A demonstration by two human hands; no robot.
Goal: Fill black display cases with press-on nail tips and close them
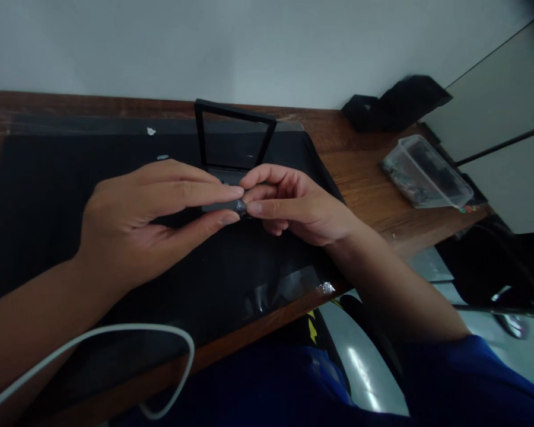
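My left hand reaches in from the left, its fingers held together above and its thumb below a small dark, glinting piece. My right hand pinches the right end of that piece between thumb and fingers. The piece is mostly covered, so its kind cannot be made out. Right behind both hands stands a black box with its framed lid raised; the lid has a see-through window. My fingers hide most of the box's base.
A black mat covers much of the wooden table. White scraps lie near its far edge. On the right are a clear plastic tub with small contents and black boxes. A white cable loops in front of my left forearm.
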